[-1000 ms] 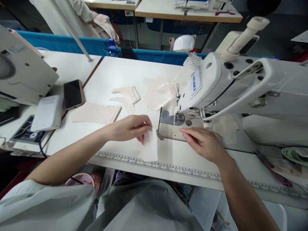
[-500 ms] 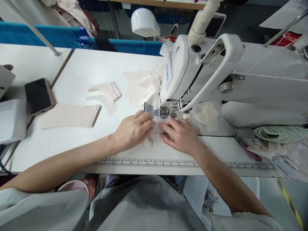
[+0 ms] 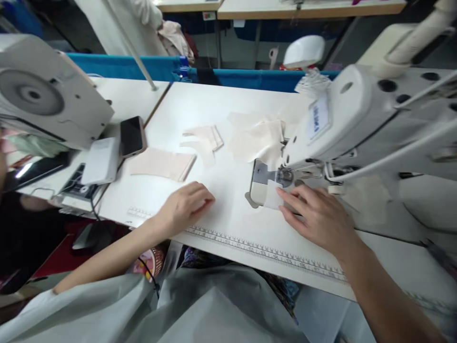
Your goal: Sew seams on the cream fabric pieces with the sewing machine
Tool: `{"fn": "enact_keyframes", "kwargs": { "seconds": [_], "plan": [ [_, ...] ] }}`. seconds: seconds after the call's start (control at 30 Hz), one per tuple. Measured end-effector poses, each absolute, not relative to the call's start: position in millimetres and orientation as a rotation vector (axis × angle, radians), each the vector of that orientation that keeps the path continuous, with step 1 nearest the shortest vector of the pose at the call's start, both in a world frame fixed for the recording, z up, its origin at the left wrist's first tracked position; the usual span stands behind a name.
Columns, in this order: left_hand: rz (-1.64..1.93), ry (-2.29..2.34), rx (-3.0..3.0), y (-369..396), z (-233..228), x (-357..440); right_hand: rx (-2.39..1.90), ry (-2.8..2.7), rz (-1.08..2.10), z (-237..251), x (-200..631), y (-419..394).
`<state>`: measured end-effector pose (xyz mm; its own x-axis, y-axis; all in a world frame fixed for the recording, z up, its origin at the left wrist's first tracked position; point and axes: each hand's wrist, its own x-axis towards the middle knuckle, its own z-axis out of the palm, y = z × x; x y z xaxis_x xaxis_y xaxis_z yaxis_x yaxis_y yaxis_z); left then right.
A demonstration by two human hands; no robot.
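My right hand [image 3: 314,214] lies at the sewing machine's [image 3: 342,119] needle area with thumb and fingers spread. Its fingertips touch the right edge of a small white fabric piece [image 3: 273,194], which lies by the presser foot [image 3: 286,175] over the metal plate [image 3: 262,172]. To the left, above the bare table, my left hand [image 3: 187,205] has its fingers curled together, and no cloth shows in it. Beyond it lie a stack of pale pink fabric pieces [image 3: 160,163] and some curved cut pieces [image 3: 203,139]. A crumpled cream cloth [image 3: 260,138] lies behind the metal plate.
A printed ruler strip [image 3: 257,247] runs along the table's [image 3: 221,214] front edge. On the left are a phone [image 3: 132,136], a white box-shaped device [image 3: 102,161] and a second machine [image 3: 50,90]. A blue cloth trough [image 3: 250,80] borders the back.
My left hand has moved away from the white fabric piece, leftward over the table. My right hand stays by the presser foot. The view has turned left.
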<state>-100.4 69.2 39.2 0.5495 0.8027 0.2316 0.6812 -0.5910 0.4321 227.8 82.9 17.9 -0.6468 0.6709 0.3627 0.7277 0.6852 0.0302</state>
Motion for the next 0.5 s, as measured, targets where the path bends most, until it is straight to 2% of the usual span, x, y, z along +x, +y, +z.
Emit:
{"fn": "enact_keyframes", "kwargs": {
  "seconds": [0.07,0.17,0.3,0.5],
  "plan": [
    [0.698,1.496,2.415,77,40,-133,-1.06,-2.556,-0.243,15,227,84],
    [0.616,1.795,2.415,94,42,-174,-1.013,-2.565,-0.24,13,224,85],
    [0.395,1.769,2.515,106,44,-189,-0.976,-2.579,-0.256,14,222,84],
    [0.3,1.798,2.533,109,48,-184,-0.96,-2.582,-0.278,15,224,85]
  ]
}}
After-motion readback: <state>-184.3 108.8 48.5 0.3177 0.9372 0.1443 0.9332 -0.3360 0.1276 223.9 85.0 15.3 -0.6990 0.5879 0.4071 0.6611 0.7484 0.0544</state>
